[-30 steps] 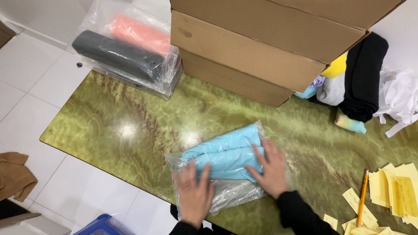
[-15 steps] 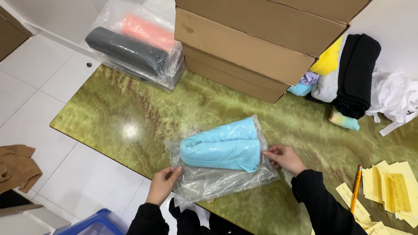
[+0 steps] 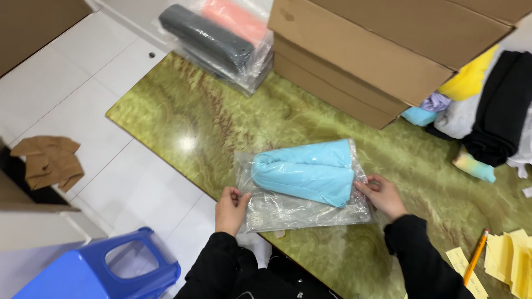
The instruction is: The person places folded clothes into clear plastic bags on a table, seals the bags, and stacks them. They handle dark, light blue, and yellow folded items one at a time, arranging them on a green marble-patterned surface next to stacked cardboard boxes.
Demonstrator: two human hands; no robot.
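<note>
Clear plastic is pinched at both ends: a transparent bag [image 3: 302,207] holding a folded light-blue cloth [image 3: 307,173] lies flat near the near edge of the green marbled tabletop [image 3: 221,119]. The bag's left edge is gripped between thumb and fingers of the left hand [image 3: 231,207], just past the table's near edge, and its right edge is grasped in the same way by the right hand [image 3: 382,195], which rests on the tabletop. Both arms are covered by black sleeves.

At the far edge a stack of brown cardboard boxes [image 3: 377,61] is seen, and beside it, at the far left corner, a second clear bag with a dark-grey roll [image 3: 202,37] and a coral-pink roll [image 3: 233,19] inside. Toward the right edge a heap of clothes [image 3: 487,105] in black, yellow, white and pale blue is piled. At the near right corner yellow paper slips [image 3: 512,260] and an orange pencil [image 3: 475,257] are laid. On the white floor a blue plastic stool [image 3: 111,271] and crumpled brown cardboard [image 3: 50,160] are seen.
</note>
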